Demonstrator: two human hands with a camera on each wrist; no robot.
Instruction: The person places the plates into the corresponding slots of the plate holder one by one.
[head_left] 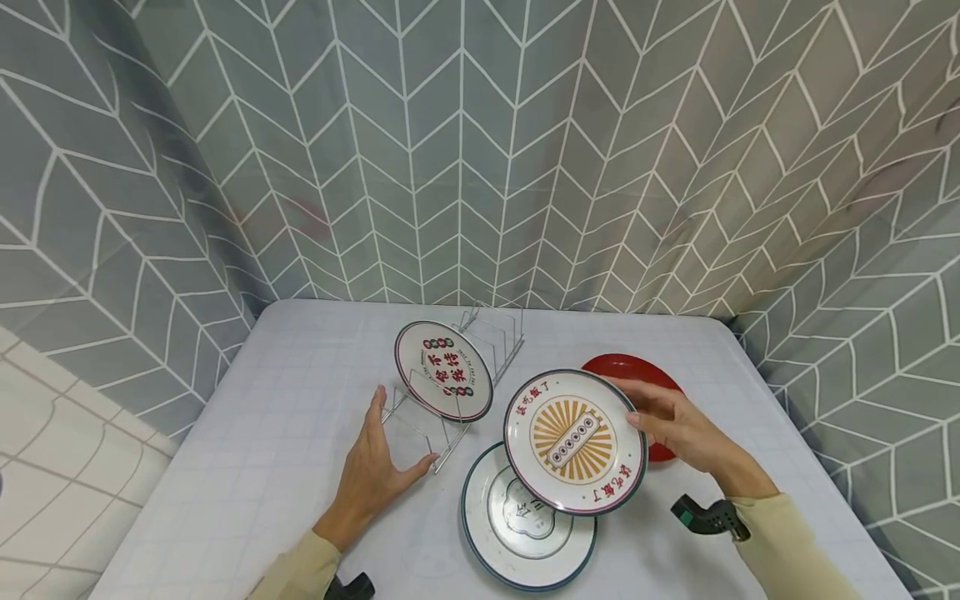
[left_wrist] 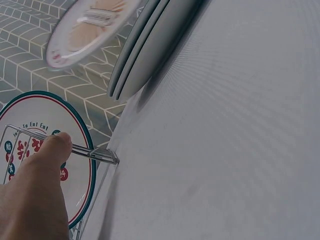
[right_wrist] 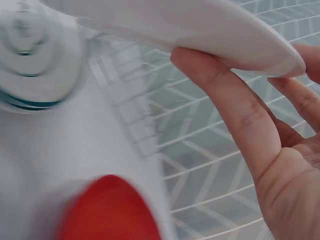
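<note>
My right hand (head_left: 693,429) pinches the right rim of a white plate (head_left: 573,442) with an orange sunburst and red characters. The right wrist view shows fingers under its pale underside (right_wrist: 200,30). This plate is raised and overlaps the stacked white plates (head_left: 517,554) with blue-green rims. A wire plate rack (head_left: 450,446) stands to the left, holding a tilted white plate (head_left: 444,371) with red characters. My left hand (head_left: 371,475) grips the near end of the rack between thumb and fingers; in the left wrist view the thumb (left_wrist: 57,145) lies over its wire.
A red plate or shallow dish (head_left: 630,367) lies on the white table (head_left: 300,400), behind my right hand. Patterned grey curtains (head_left: 487,167) enclose the back and sides. The rack's far end (head_left: 510,333) reaches toward the back edge.
</note>
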